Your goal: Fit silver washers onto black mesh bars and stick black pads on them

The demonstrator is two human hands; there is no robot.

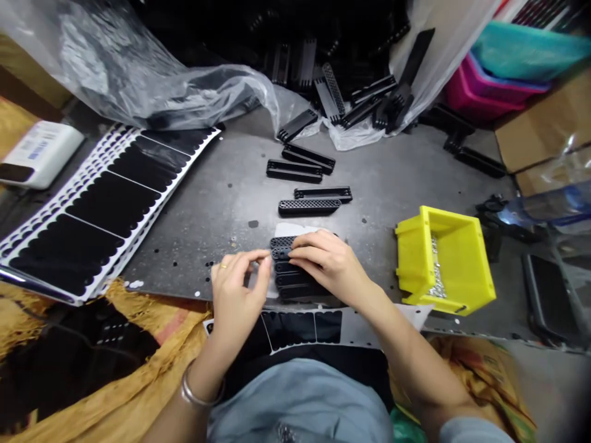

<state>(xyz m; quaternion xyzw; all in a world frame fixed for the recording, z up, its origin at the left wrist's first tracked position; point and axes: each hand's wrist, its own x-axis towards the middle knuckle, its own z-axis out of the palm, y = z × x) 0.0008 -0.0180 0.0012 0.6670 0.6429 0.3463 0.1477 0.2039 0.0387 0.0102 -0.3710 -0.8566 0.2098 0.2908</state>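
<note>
Left hand (240, 283), one: thumb and forefinger nearly meeting at the left end of the row; whether anything is pinched cannot be told.
Right hand (330, 261), one: fingers bent over the row, fingertips on its upper pieces; a firm grip cannot be confirmed.
Black plastic strips in a row (289, 280): about five, side by side on the worktable (383, 172) between the hands, right ends hidden by the right hand.
Loose black plastic strips (309, 208): four, beyond the row.
Yellow bin (410, 252), one: small silvery metal parts (436, 283) inside, uncounted, shapes too small to make out.
Clear plastic bag (175, 92), one: many black pieces at its mouth, interior lost in darkness.
Teal tub (521, 52), one: above pink tubs (480, 92), cut off at right.
Black sticker sheets (115, 197): stacked at left, number unclear.
</note>
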